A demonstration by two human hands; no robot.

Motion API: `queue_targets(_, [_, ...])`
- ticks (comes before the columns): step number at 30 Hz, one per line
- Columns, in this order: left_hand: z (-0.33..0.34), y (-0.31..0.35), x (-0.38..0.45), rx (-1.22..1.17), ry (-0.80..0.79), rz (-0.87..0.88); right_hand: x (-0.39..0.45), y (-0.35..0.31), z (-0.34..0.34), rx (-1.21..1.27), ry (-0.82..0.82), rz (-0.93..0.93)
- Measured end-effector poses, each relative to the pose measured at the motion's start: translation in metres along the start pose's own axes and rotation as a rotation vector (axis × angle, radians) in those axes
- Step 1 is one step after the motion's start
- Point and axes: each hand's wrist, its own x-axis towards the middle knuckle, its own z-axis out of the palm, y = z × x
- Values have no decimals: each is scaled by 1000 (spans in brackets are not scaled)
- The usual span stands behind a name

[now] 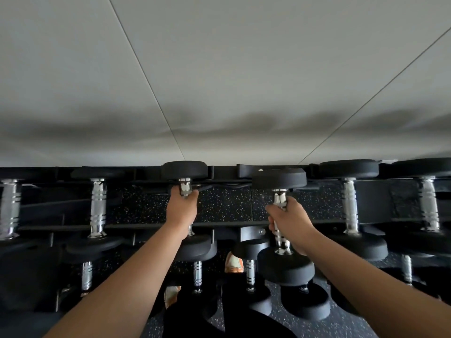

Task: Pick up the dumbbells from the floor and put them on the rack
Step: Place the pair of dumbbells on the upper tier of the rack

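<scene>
Two black-headed dumbbells with chrome handles are in my hands over the top tier of the black rack (151, 226). My left hand (182, 206) wraps the handle of the left dumbbell (184, 169), whose far head sits at the rack's back rail and whose near head rests at the front rail. My right hand (289, 219) grips the handle of the right dumbbell (279, 178), which hangs slightly tilted and a little above the rails, its near head (285, 265) in front of the rack.
Other dumbbells lie on the top tier at left (98, 208) and right (350, 206), leaving a gap around my hands. More dumbbells (249, 269) fill the lower tier. A pale wall (219, 81) rises right behind the rack. Speckled rubber floor (341, 323) below.
</scene>
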Motion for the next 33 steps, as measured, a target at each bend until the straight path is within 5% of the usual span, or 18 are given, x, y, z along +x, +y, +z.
queue_targets(15, [0,-13,-9,267,107,190,67,-1,29,-45,-7,60])
queue_targets(33, [-1,-10,-14,287,114,284,58,1,25,-149,43,-5])
